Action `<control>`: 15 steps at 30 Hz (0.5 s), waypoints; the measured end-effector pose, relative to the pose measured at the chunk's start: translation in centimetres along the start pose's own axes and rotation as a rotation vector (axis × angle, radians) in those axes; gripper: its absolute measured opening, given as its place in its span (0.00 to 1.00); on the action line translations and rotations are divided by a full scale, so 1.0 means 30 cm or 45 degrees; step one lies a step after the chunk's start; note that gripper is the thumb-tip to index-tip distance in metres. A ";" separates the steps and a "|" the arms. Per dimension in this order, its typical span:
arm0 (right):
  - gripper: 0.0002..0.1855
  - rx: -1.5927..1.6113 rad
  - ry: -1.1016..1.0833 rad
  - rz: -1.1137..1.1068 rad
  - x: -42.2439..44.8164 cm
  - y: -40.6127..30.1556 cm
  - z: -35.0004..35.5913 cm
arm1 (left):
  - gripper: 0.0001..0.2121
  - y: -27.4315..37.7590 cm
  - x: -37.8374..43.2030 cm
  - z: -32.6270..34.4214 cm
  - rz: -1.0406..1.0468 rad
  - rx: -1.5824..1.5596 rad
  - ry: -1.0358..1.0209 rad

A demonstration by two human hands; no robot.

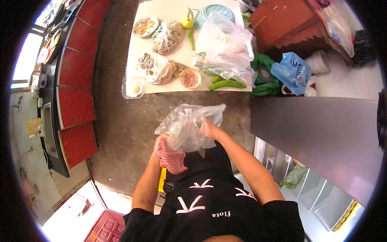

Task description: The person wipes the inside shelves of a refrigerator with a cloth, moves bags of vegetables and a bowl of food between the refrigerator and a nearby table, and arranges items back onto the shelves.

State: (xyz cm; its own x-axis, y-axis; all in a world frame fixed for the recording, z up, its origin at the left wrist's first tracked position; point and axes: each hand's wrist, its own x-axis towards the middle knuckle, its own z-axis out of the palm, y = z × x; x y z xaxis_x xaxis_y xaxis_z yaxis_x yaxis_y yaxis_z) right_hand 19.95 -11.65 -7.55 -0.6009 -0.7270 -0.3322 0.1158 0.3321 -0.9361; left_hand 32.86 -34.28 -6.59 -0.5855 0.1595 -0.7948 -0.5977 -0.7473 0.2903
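Observation:
A clear plastic bag (184,127) hangs in front of my body, crumpled and partly spread. My left hand (159,146) grips the bag's left side along with a red-and-white checked cloth (171,158) that droops below it. On the other side, my right hand (210,129) is at the bag, its fingertips partly covered by the film. Something small and green (198,124) shows at those fingers; plastic blurs what it is. Beyond the bag stands a table (169,84) bearing long green vegetables (227,85) and a large pile of plastic bags (225,42).
At right an open refrigerator door (302,127) juts out above shelves (314,187). Green (266,75) and blue bags (293,72) sit beside the table. Its top also holds a plate of food (145,26), a bag of mixed dry goods (167,36) and a small basket (190,78). Red cabinets (75,103) line the left.

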 end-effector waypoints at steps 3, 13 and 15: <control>0.19 0.266 -0.042 -0.076 0.038 0.129 0.069 | 0.10 -0.066 0.055 -0.023 -0.095 0.172 -0.190; 0.20 0.527 -0.120 0.267 -0.060 0.118 0.066 | 0.13 -0.052 0.042 0.239 -0.498 0.115 -0.366; 0.21 0.560 -0.110 0.302 -0.075 0.125 0.048 | 0.13 -0.003 0.006 0.294 -0.613 -0.082 -0.338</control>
State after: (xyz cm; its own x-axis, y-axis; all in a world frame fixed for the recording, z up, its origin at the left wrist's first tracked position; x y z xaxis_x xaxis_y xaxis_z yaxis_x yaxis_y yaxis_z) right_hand 22.87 -9.64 -10.48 -0.4519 -0.7156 -0.5326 0.5746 0.2232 -0.7874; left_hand 27.97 -28.51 -2.06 -0.3771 0.6441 -0.6655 -0.8022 -0.5863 -0.1128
